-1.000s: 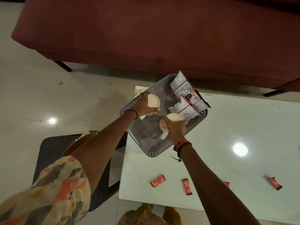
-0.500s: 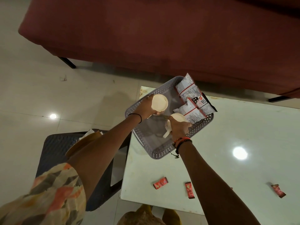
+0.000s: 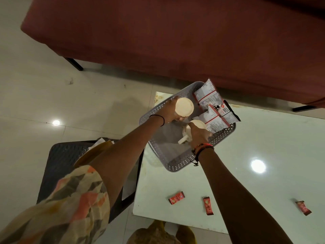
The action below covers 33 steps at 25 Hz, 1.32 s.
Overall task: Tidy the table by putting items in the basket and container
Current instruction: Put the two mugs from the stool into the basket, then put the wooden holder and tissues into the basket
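Head view, cups at the basket. Your left hand (image 3: 168, 111) wraps its grip round the side of the left cup (image 3: 184, 106), held above the far-left corner of the basket (image 3: 175, 167). Your right hand (image 3: 197, 136) curls its grip over the right cup (image 3: 198, 123), low in the basket's middle, with the handle (image 3: 182, 141) pointing near-left. Whether either cup touches the basket's bottom cannot be told.

Hazards. Both cups look like glazed ceramic: hard, smooth, cream and round-walled. They sit close together, so lowering them at once could knock one against the other and chip a rim. A smooth glaze may slip if you loosen either grip before the base meets the bottom. The packets (image 3: 210, 104) fill the far-right side. They are glossy, crinkled film, flat and pillowy, and a cup set on their edge would likely lean and roll. The basket is thin grey plastic, rectangular, with perforated walls. Its left corner appears to overhang the counter (image 3: 263, 138), so weight pressed there might tip it off the edge. The counter is a pale, glossy, reflective slab, and the basket may skid on it under a sideways push.

Left to do. Three small red sachets (image 3: 176, 199) lie flat by the counter's near edge, well apart from the basket.
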Motion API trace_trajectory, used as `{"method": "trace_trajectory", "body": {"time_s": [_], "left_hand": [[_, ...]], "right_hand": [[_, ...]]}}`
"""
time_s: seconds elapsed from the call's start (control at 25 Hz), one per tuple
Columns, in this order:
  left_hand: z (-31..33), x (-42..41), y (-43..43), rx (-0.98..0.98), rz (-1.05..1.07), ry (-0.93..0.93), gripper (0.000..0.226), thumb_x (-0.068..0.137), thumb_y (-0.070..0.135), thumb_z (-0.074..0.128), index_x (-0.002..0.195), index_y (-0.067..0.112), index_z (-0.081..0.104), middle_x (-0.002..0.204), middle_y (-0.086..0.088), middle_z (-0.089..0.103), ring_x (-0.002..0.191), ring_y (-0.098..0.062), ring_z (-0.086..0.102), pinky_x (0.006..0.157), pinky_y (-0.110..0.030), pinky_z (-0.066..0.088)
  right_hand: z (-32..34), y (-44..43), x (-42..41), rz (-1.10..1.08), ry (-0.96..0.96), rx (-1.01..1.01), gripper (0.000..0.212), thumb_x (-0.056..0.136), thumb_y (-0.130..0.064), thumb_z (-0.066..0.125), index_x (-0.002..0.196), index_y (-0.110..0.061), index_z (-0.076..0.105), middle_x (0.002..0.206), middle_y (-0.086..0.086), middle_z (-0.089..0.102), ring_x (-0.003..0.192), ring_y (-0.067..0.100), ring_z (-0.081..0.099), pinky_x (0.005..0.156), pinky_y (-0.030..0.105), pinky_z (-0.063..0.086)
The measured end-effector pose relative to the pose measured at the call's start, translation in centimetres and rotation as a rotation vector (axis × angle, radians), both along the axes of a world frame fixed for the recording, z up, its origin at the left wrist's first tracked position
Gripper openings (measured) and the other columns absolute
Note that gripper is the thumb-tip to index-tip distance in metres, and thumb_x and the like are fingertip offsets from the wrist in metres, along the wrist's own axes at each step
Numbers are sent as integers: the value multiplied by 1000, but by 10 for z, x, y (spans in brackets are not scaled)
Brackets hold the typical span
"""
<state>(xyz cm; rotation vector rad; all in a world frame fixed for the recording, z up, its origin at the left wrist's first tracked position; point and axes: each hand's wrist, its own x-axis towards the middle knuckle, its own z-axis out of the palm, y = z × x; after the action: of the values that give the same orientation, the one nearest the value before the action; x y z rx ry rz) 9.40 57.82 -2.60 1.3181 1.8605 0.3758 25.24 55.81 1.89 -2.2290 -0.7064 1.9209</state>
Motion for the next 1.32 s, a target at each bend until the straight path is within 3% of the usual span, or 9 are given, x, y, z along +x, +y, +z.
{"method": "trace_trajectory", "body": {"time_s": [0.08,0.16,0.24,0.36,0.44,0.6,0.84,1.04,1.32], "left_hand": [[6,-1,-10,12,87,-65,88,76,17,74,144,6,20,147,-19,34,136,-32,34,111,-41,31],[18,-6,-35,98,236,-106,72,85,19,65,143,7,25,146,-17,36,134,-29,38,107,-33,33],[34,-12,-72,255,386,-115,54,91,23,56,139,11,33,141,-11,41,128,-19,44,102,-20,34],[50,-28,-141,458,585,-6,41,94,30,49,132,17,40,134,-4,46,119,-5,45,101,-20,41],[52,-42,-194,457,705,65,41,92,35,51,130,22,40,134,-2,45,118,-7,46,97,-26,44],[38,-74,-283,170,800,40,67,77,45,67,132,35,31,139,0,36,121,-11,39,94,-33,44],[13,-112,-339,-74,546,191,96,62,42,82,138,20,27,142,-11,36,128,-28,39,103,-47,41],[3,-123,-352,-121,575,164,76,72,17,77,135,6,36,134,-19,44,125,-33,42,102,-45,40],[21,-137,-351,-75,581,164,60,73,13,74,126,8,45,124,-15,49,117,-29,44,95,-37,40]], "right_hand": [[7,-4,3,12,-44,12,48,96,-14,49,135,2,27,119,21,47,115,32,47,103,44,41],[0,-21,10,96,-115,-16,44,100,3,27,142,12,18,147,31,30,138,38,31,111,40,30],[4,-34,10,102,-171,71,46,100,3,23,144,13,12,153,29,18,142,39,23,113,40,27],[6,-39,-34,335,-373,754,59,94,-13,51,146,-6,24,147,21,33,131,32,39,107,43,41],[3,-62,-65,611,-308,965,58,91,-15,55,144,-10,31,144,18,39,131,29,40,108,42,41],[-10,-119,-113,980,-26,920,64,89,-15,59,145,-14,29,147,12,39,138,25,35,114,38,35],[-29,-166,-172,1553,179,831,72,87,-11,61,148,-11,24,154,12,29,142,28,25,118,39,27],[-33,-182,-192,1579,126,873,59,88,7,49,143,-7,34,150,12,36,139,28,30,111,42,39],[-16,-181,-183,1473,125,920,50,88,4,50,136,-9,44,139,9,46,130,24,39,104,35,43]]}}
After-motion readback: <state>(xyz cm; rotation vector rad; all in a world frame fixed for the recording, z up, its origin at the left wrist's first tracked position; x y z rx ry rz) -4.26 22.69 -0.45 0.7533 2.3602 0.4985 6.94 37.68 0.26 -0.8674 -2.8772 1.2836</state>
